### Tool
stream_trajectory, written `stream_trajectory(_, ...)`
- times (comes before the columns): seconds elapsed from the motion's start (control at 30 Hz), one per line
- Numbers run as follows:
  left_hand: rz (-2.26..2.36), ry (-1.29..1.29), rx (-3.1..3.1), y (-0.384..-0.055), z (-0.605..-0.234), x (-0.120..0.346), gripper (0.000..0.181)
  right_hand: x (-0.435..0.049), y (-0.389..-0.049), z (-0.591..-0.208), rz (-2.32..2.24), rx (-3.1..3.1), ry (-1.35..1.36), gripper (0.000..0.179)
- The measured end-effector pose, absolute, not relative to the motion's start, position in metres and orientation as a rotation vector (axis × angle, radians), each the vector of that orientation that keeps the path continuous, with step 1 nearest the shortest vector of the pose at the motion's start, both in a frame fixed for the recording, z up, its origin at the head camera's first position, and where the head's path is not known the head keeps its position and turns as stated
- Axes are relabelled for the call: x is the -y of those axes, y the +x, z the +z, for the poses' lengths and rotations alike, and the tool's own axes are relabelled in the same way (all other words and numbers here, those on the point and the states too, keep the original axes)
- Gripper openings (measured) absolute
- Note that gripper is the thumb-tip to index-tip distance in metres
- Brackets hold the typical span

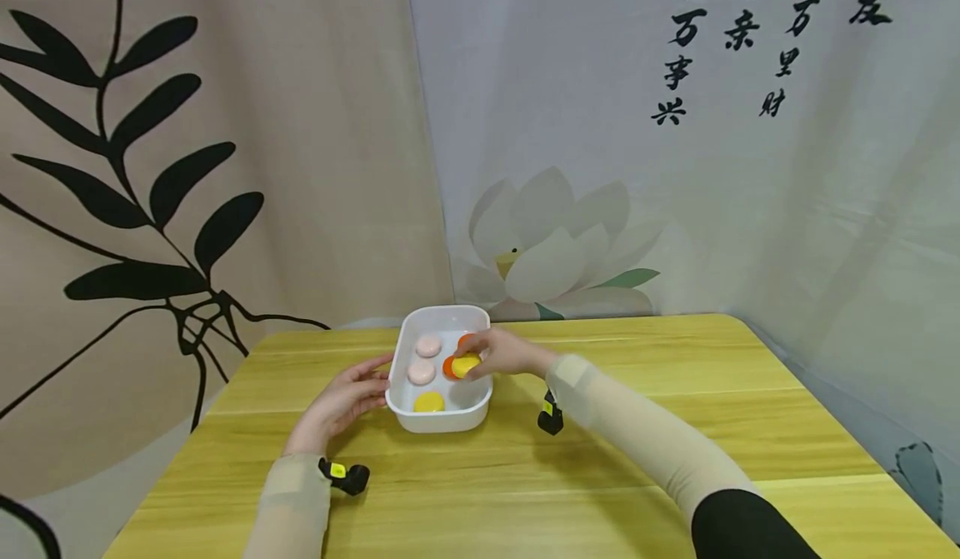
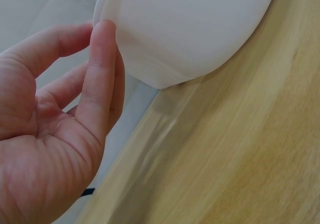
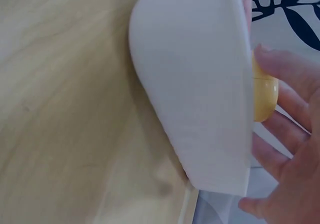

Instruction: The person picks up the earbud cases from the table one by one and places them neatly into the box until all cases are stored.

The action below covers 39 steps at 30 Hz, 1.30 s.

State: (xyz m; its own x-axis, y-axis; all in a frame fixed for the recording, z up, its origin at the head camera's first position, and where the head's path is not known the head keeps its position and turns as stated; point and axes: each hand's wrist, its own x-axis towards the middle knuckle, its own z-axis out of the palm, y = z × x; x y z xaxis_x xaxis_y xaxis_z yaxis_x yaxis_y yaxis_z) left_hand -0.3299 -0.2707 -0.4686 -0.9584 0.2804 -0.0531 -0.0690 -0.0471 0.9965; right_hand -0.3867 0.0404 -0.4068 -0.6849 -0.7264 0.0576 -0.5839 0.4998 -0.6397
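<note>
A white tray (image 1: 442, 421) stands near the table's far edge. Inside lie two pale pink round pieces (image 1: 422, 372), a yellow round piece (image 1: 429, 402) and two orange round pieces (image 1: 449, 367), partly covered. My right hand (image 1: 506, 352) reaches over the tray's right rim and pinches another yellow round piece (image 3: 265, 93) between thumb and fingers. A thin seam runs around that piece in the right wrist view. My left hand (image 1: 348, 396) is at the tray's left side, its fingertips (image 2: 103, 33) touching the outside near the rim, its palm not against it.
The tray stands on a wood-grained table (image 1: 600, 492). Behind hangs a curtain (image 1: 337, 167) with printed leaves, a flower and writing. Each wrist wears a small black camera (image 1: 551, 413).
</note>
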Motion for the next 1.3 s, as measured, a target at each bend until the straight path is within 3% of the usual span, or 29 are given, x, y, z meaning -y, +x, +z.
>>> stream_trajectory(0.53, 2.085, 0.236, -1.997, -0.326, -0.467, 0.268, 0.060, -0.033, -0.379, -0.427, -0.755, -2.584, -1.193, 0.040)
stream_trajectory(1.3, 2.038, 0.210, -2.052, -0.327, -0.458, 0.283, 0.060, -0.047, -0.386, -0.403, -0.966, -2.529, -1.188, 0.034)
